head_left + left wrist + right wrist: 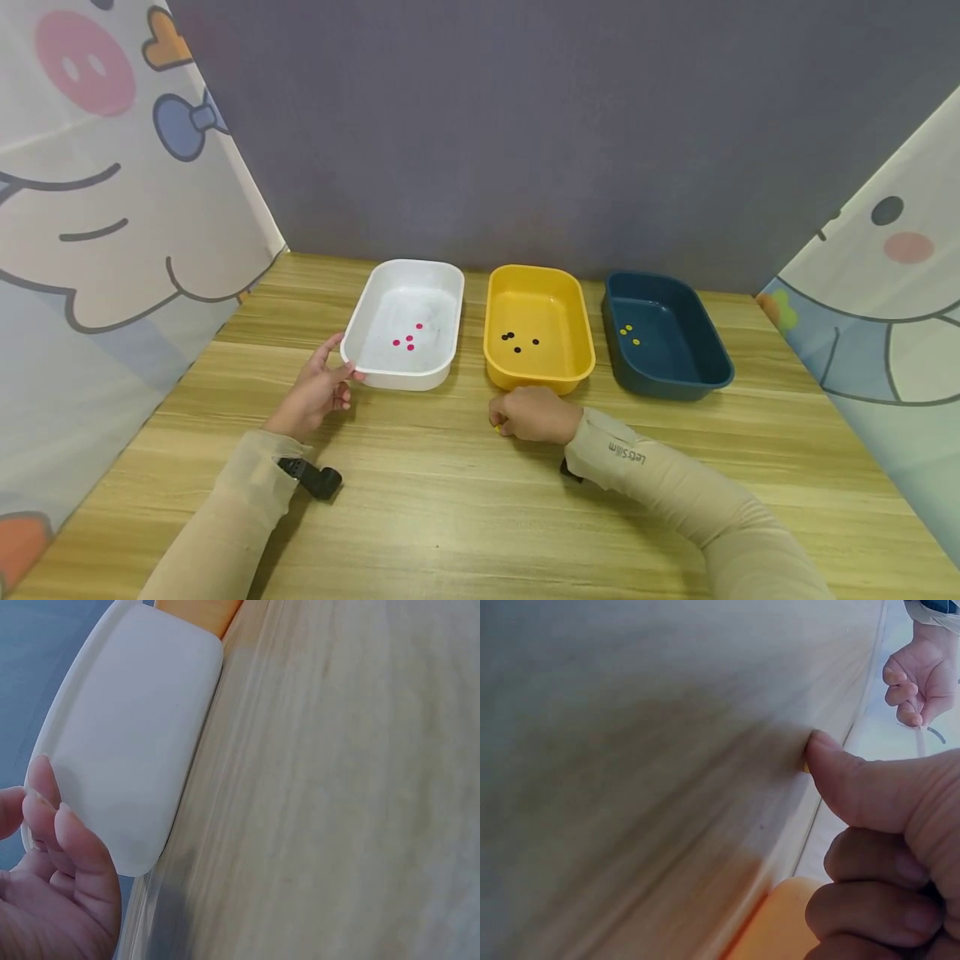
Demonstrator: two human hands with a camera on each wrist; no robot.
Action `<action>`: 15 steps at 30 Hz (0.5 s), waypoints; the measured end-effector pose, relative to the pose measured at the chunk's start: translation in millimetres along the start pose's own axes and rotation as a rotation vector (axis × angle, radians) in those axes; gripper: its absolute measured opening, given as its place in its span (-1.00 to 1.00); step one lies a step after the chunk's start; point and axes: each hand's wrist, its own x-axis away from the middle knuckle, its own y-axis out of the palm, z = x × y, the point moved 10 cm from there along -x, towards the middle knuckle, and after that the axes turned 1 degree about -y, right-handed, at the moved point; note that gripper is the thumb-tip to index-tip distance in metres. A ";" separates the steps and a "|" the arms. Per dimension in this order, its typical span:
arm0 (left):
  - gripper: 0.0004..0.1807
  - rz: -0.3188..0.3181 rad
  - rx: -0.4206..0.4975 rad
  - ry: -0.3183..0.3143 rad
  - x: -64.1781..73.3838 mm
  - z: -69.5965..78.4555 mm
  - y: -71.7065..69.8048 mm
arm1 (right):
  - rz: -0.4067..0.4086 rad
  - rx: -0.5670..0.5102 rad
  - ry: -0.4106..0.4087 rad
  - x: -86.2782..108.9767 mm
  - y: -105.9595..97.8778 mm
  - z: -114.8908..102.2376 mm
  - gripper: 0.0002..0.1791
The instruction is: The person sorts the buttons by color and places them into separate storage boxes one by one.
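My left hand (315, 396) pinches the near left corner of the white bin (405, 377) between thumb and fingers, at its rim. Several small red discs (409, 338) lie on that bin's floor. Just in front of the yellow bin (573, 379), my right hand (536, 414) is low over the table. Its thumb and forefinger pinch a small yellow disc (806, 768), whose edge shows at the fingertips; the other fingers are curled in. Several black discs (517, 350) lie in the yellow bin.
To the right of the yellow bin stands a dark blue bin (667, 387) with 3 yellow discs (628, 327) in it. All three bins stand in a row on the wooden table (450, 517), before a grey back wall (525, 125). Printed cloths (112, 208) hang at both sides.
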 end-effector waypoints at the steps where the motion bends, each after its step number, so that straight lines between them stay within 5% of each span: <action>1: -0.27 -0.001 -0.001 0.001 -0.1 0.2 0.1 | -0.003 -0.002 0.006 -0.2 0.3 0.9 -0.83; 15: -0.27 0.000 0.008 -0.002 -0.7 -0.4 0.0 | -0.008 -0.015 0.031 5.2 -1.1 11.4 -0.78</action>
